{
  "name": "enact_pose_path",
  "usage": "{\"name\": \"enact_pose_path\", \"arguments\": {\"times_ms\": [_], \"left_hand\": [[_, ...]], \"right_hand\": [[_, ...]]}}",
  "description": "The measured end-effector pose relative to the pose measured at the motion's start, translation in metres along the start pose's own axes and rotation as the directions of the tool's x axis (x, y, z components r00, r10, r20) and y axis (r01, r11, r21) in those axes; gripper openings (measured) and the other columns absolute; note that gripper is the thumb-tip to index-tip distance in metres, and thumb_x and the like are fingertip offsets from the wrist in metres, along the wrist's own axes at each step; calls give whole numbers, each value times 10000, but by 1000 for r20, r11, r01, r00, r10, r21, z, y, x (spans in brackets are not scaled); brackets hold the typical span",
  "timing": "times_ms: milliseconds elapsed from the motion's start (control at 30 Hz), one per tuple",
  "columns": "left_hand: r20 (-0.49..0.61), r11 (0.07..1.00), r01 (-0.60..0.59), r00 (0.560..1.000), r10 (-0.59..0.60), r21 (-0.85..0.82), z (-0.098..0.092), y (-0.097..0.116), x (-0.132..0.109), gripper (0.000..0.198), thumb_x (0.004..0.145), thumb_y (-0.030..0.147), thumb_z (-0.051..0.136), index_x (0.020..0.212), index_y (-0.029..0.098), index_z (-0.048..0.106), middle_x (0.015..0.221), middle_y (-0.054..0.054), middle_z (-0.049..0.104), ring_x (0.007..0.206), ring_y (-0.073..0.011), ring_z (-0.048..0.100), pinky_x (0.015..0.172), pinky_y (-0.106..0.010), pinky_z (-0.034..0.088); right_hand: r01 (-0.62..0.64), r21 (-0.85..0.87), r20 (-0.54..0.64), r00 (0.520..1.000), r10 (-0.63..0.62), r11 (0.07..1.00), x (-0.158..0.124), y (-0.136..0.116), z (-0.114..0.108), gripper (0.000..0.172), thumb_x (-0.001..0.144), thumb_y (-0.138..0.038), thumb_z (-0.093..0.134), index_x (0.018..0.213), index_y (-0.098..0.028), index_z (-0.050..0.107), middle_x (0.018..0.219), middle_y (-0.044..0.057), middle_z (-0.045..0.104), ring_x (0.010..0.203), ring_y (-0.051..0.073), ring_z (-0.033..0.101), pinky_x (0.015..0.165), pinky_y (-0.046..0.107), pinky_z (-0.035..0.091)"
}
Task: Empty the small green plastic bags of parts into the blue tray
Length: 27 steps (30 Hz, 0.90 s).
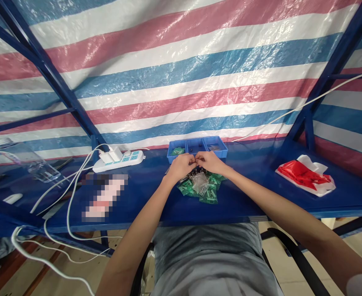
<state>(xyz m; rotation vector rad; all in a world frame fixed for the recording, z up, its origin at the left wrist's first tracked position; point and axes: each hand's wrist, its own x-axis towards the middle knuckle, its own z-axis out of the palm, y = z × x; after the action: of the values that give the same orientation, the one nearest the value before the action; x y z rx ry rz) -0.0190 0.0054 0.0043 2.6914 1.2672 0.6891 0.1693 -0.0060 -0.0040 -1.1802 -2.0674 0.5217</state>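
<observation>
My left hand (181, 165) and my right hand (210, 161) meet over the blue table (249, 197), fingertips pinched together on something too small to make out. Just below them lies a heap of small green parts and clear plastic bags (201, 186). Behind the hands stands a blue tray with three compartments (197, 149); its left compartment holds green parts.
A white power strip (119, 160) with plugs and white cables (71, 193) lies at the left. A clear water bottle (26, 158) lies farther left. A red and white bag (306, 176) rests at the right. A striped tarp hangs behind.
</observation>
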Motion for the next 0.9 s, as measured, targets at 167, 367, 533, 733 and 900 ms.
{"name": "enact_pose_path", "arguments": {"times_ms": [167,367,533,733,900], "left_hand": [[28,1000,13,1000,-12,-7,-1,1,0,120,870,288,596,790,201,616,834,-31,642,749,-180,572,622,-276,363],[35,1000,13,999,-12,-8,-1,2,-1,108,862,284,602,793,202,612,831,-33,640,733,-181,566,597,-278,340],[22,999,7,1000,-6,-36,-1,1,-1,70,862,258,576,839,202,611,846,-30,644,740,-175,569,623,-269,364],[9,999,-2,1000,2,-32,-1,1,-1,64,863,250,567,849,198,603,843,-33,643,727,-172,568,618,-267,361],[7,999,-16,1000,16,-34,-2,2,-1,73,877,254,566,847,198,602,847,-33,642,727,-170,570,629,-266,372]], "right_hand": [[13,-31,-5,1000,-13,999,-2,-1,2,156,854,-98,532,877,-171,668,750,18,700,678,155,615,622,244,387],[18,-55,7,1000,-18,998,-3,-1,4,159,866,-92,515,903,-168,650,795,40,709,717,168,622,662,255,399],[-5,0,7,1000,5,1000,-2,-2,3,159,868,-92,502,931,-171,625,802,42,708,704,172,630,650,254,415],[-33,29,-1,999,33,999,-2,-3,4,146,874,-94,515,929,-188,613,754,31,703,675,177,638,638,253,431],[-49,54,-6,999,50,997,-2,-3,5,94,906,-142,539,941,-197,607,746,36,713,686,187,661,642,258,453]]}}
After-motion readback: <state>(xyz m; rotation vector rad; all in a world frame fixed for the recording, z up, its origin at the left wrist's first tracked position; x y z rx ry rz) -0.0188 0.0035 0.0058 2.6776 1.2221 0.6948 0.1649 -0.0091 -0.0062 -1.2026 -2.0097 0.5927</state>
